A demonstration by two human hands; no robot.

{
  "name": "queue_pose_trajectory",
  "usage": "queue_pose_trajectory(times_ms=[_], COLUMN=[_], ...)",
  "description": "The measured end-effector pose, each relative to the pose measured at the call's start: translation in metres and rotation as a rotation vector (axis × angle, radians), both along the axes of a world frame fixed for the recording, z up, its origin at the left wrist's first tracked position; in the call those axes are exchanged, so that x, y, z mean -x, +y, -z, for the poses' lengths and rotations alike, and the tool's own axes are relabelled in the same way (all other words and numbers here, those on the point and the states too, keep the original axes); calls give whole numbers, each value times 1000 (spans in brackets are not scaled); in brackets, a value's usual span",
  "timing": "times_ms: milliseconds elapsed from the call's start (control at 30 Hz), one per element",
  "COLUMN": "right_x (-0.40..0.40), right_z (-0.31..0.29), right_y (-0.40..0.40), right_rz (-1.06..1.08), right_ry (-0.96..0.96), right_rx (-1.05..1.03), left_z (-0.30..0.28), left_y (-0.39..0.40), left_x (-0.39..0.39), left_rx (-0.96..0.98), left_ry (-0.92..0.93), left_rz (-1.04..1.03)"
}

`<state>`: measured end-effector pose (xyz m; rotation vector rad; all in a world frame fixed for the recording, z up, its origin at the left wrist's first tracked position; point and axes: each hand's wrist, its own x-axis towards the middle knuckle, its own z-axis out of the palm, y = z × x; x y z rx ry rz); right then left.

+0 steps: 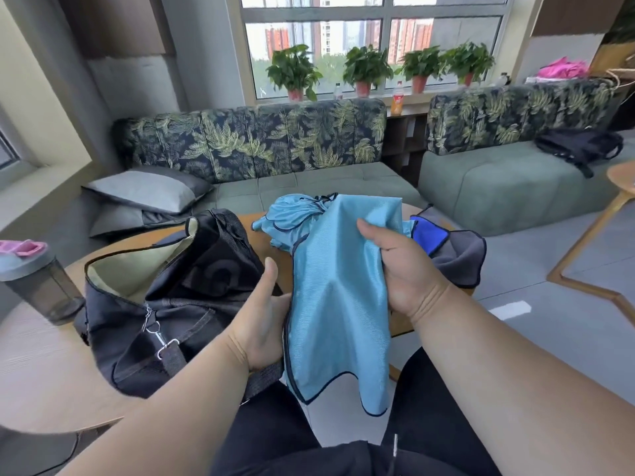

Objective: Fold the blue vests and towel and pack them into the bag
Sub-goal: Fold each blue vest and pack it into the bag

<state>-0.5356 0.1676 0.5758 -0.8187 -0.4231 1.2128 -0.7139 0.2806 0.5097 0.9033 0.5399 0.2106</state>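
Observation:
A light blue vest [338, 293] with dark trim hangs in front of me, over the table's near edge. My left hand [264, 321] holds its left edge, thumb up and fingers behind the cloth. My right hand [402, 269] grips its right side, thumb on top. Behind it a second light blue vest [292, 216] lies crumpled on the round wooden table [264, 240]. To the right lies a towel [457, 250], grey with a bright blue part. A black duffel bag [171, 297] stands open on the left, showing its pale lining.
A dark shaker bottle [37, 280] with a pink lid stands at the table's left. Beyond the table are a green sofa [309, 182] with grey pillows [147, 190] and a second sofa carrying a black backpack [580, 146]. Another wooden table's edge [622, 176] shows at far right.

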Motion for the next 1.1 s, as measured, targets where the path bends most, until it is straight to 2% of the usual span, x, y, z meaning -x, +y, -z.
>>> queue_pose_trajectory(times_ms=[333, 667, 867, 1000, 1100], right_x=[20, 14, 2, -3, -13], right_z=[-9, -7, -1, 2, 6], right_y=[-13, -18, -20, -21, -21], right_rz=[-81, -103, -86, -98, -68], right_ry=[109, 49, 39, 1, -42], right_rx=[-27, -8, 27, 17, 34], left_z=[-19, -23, -31, -34, -35], left_y=[-24, -18, -13, -9, -6], left_x=[-7, 1, -3, -6, -7], left_rx=[-2, 6, 59, 27, -29], left_ry=[-122, -161, -245, -221, -133], left_rz=[-18, -132, -220, -257, -308])
